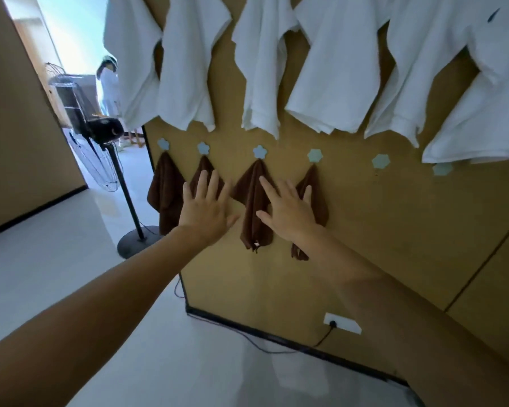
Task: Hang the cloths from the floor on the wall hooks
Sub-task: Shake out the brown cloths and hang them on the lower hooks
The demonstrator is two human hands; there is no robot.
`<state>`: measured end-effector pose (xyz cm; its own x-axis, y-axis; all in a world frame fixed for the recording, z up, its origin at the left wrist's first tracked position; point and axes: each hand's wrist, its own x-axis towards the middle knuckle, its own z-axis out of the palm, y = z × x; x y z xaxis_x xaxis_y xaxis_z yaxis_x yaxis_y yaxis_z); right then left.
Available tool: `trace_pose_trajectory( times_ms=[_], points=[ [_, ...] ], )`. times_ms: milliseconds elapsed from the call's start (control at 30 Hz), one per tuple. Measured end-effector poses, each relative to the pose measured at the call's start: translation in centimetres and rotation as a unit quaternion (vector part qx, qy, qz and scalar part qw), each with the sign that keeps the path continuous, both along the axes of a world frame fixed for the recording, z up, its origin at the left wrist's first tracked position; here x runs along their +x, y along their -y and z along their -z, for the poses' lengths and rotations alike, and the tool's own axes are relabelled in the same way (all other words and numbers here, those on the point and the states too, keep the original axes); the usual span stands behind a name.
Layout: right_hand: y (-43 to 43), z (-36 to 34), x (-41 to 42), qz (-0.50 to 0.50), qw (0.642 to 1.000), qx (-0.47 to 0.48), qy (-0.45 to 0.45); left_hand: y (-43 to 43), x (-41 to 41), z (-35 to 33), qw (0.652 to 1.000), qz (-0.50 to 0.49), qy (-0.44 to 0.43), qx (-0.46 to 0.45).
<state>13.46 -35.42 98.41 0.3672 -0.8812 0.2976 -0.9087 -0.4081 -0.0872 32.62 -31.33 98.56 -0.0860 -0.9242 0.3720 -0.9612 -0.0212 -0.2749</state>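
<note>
Several brown cloths hang from pale blue flower-shaped hooks on the tan wall. The leftmost cloth (165, 192) hangs free. My left hand (205, 208) is spread with straight fingers in front of the second cloth (205, 171). The third cloth (254, 207) hangs between my hands. My right hand (288, 208) is spread flat in front of the fourth cloth (316, 189). Neither hand holds anything. Two hooks to the right, one (380, 161) and another (442, 169), carry no cloth. No cloth shows on the floor.
White shirts (329, 69) hang in a row above the hooks. A black standing fan (109, 133) stands at the left by the wall corner, its cord running to a wall socket (342, 323). A person in white (110, 89) stands in the far corridor.
</note>
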Motion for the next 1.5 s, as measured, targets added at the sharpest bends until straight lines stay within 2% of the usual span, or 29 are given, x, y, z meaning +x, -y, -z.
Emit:
trace_pose_trajectory(
  times_ms=[300,633,867,1200,1500],
  points=[
    [-4.6,-1.1,14.0,-0.086,0.996,-0.015,-0.021,-8.0,13.3,-0.3,0.996,-0.092,-0.008,0.000],
    [-14.3,-0.6,41.1,-0.192,0.980,-0.013,-0.051,-21.7,38.3,-0.5,0.978,-0.209,-0.020,0.002],
    [-21.0,0.0,58.1,-0.293,0.954,-0.012,-0.064,-30.8,52.7,0.2,0.951,-0.306,-0.037,0.002],
    [-27.4,3.5,81.7,-0.442,0.895,0.009,-0.059,-41.8,70.7,3.3,0.888,-0.458,-0.028,0.015],
    [-29.0,5.9,103.8,-0.565,0.823,0.031,-0.049,-46.5,87.5,5.4,0.795,-0.603,-0.039,0.052]
  ],
)
